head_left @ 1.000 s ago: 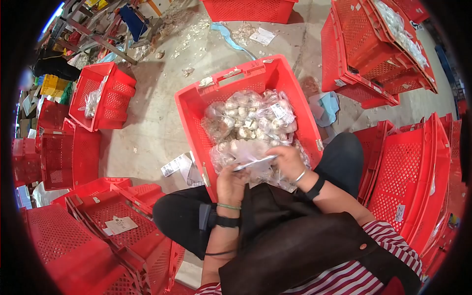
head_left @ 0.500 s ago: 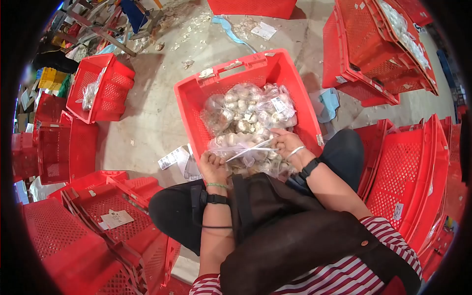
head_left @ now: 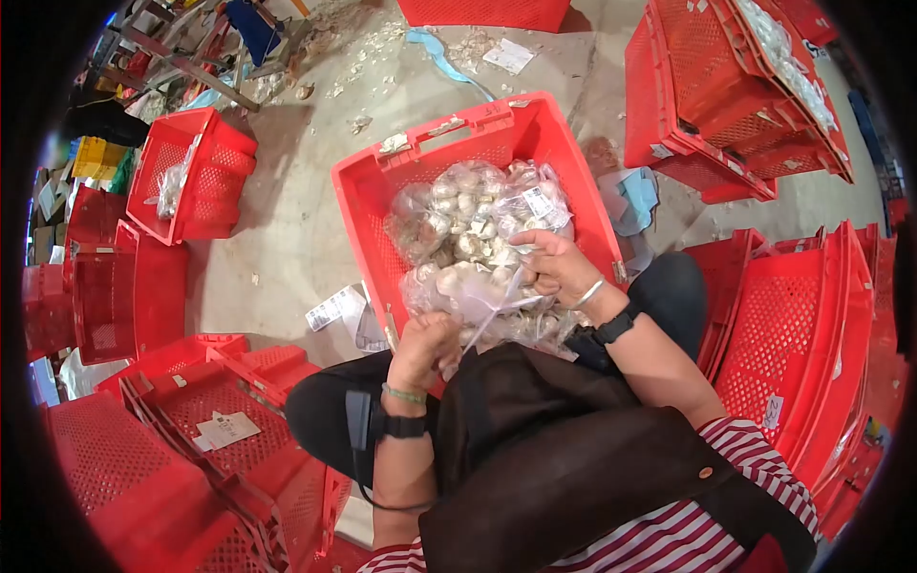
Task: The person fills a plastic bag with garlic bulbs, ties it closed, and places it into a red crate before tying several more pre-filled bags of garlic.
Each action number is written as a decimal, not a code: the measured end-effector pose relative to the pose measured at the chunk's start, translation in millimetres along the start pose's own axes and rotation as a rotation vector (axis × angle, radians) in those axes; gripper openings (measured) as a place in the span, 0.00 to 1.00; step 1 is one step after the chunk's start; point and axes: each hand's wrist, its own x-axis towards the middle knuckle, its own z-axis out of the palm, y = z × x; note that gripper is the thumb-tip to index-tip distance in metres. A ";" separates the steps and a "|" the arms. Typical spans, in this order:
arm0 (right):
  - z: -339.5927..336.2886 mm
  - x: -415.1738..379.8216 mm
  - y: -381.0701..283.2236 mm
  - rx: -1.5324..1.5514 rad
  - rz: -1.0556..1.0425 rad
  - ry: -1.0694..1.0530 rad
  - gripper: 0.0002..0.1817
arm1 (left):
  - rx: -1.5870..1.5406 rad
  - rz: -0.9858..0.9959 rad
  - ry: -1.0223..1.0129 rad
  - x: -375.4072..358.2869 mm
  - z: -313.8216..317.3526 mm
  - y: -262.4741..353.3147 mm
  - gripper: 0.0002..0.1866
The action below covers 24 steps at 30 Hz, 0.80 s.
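A red plastic crate (head_left: 368,224) in front of me holds several clear plastic bags of what look like garlic bulbs (head_left: 468,196). The nearest bag of bulbs (head_left: 444,282) lies at the crate's near side, with a thin white tie strip (head_left: 516,289) crossed over its gathered plastic. My left hand (head_left: 425,349) is closed at the near left, with one end of the strip running into its fingers. On the other side, my right hand (head_left: 556,267) pinches the strip's other end above the bag. Part of the bag is hidden behind my dark apron.
Stacked red crates stand at the right (head_left: 774,344) and lower left (head_left: 210,411). Another red crate (head_left: 215,181) with a bag inside stands at the left. Papers (head_left: 334,310), a blue piece of plastic (head_left: 635,201) and dry skin scraps lie on the concrete floor (head_left: 287,248).
My right hand has risen and moved away from me, while my left hand has drawn slightly toward me. The strip's ends are pulled in a new direction over the bag.
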 end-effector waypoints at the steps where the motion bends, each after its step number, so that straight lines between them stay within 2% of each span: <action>1: 9.2 -6.3 -10.7 -0.079 -0.019 -0.065 0.20 | -0.027 0.027 -0.072 -7.7 0.9 4.7 0.18; 2: 16.2 -10.8 -20.0 -0.156 -0.036 -0.130 0.19 | -0.027 0.022 -0.065 -12.9 -1.0 5.6 0.18; 3: 15.5 -14.4 -31.5 -0.286 -0.062 -0.111 0.18 | 0.002 0.074 0.018 -16.8 -2.9 5.9 0.20; 5: -1.8 -12.8 -33.0 -0.265 -0.051 -0.103 0.18 | 0.055 0.155 0.125 -14.7 -8.9 -1.0 0.22; 6: -11.3 -10.0 -31.5 -0.250 -0.044 -0.098 0.17 | 0.053 0.151 0.124 -10.0 -8.9 -6.2 0.22; 9: -35.7 2.1 -15.1 -0.322 -0.019 -0.016 0.17 | 0.405 0.066 0.112 12.4 -7.7 -28.9 0.20; 12: -57.2 14.1 -6.3 -0.295 0.017 0.050 0.19 | 0.418 0.026 0.200 22.3 -15.5 -46.9 0.18; 14: -69.7 18.4 -0.2 -0.380 0.135 0.122 0.21 | 0.430 0.022 0.172 25.0 -26.7 -55.0 0.15; 16: -78.4 22.6 7.0 -0.391 0.178 0.168 0.21 | 0.744 0.025 0.199 25.0 -32.8 -61.6 0.14; 17: -82.5 26.5 10.8 -0.408 0.219 0.208 0.22 | 0.752 0.028 0.199 26.2 -34.5 -66.7 0.14; 19: -89.9 35.4 16.8 -0.404 0.216 0.200 0.20 | 0.924 0.185 0.382 29.5 -40.3 -75.2 0.13; 20: -89.6 35.4 17.3 -0.404 0.227 0.200 0.18 | 0.927 0.186 0.383 28.8 -42.0 -74.7 0.13; 21: -90.8 34.4 16.6 -0.403 0.225 0.200 0.18 | 0.751 0.120 0.378 29.0 -43.6 -74.3 0.13; 23: -91.4 29.6 10.9 -0.172 0.208 0.087 0.22 | 0.371 -0.016 0.338 24.0 -42.4 -61.3 0.12; 24: -75.6 17.3 -0.2 -0.174 0.205 0.089 0.22 | 0.018 0.066 0.123 19.1 -51.2 -61.1 0.08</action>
